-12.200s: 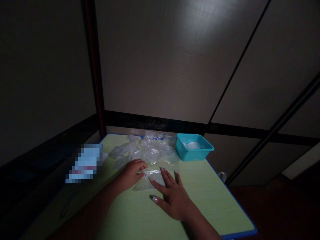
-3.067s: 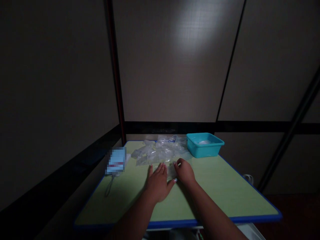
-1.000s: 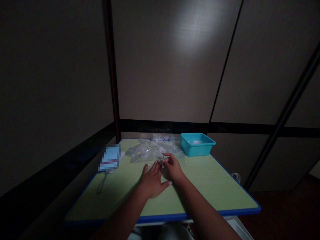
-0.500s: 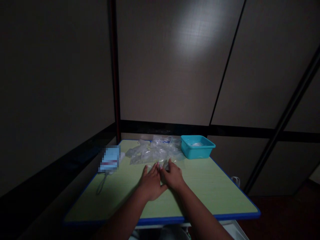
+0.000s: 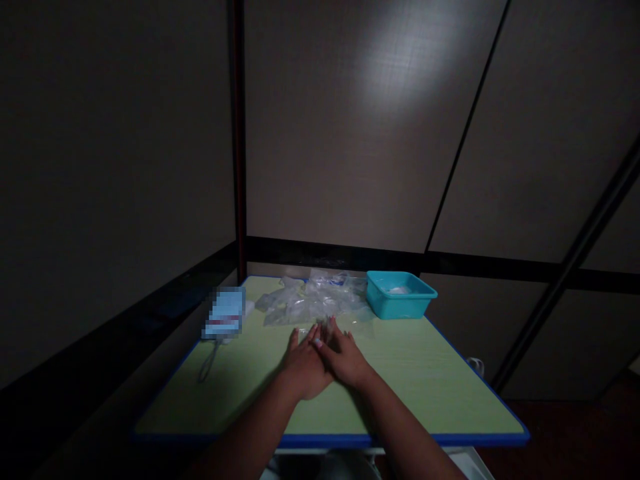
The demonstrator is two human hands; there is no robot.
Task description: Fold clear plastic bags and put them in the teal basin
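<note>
My left hand [image 5: 300, 363] lies flat on the green table [image 5: 410, 373] with its fingers stretched out and together. My right hand [image 5: 345, 357] rests beside it, fingers straight, its thumb side overlapping the left hand. Both press down on a small clear plastic bag [image 5: 326, 328] whose far edge shows just beyond the fingertips. A loose heap of clear plastic bags [image 5: 313, 301] lies farther back on the table.
A teal plastic tub [image 5: 400, 294] with something pale inside stands at the back right of the table. A blurred blue card with a cord [image 5: 223, 313] lies at the left edge. Dark wall panels and a dark post [image 5: 239, 133] close in behind.
My right hand has flattened out and slid against my left hand over the small bag. The view has shifted slightly to the left.
</note>
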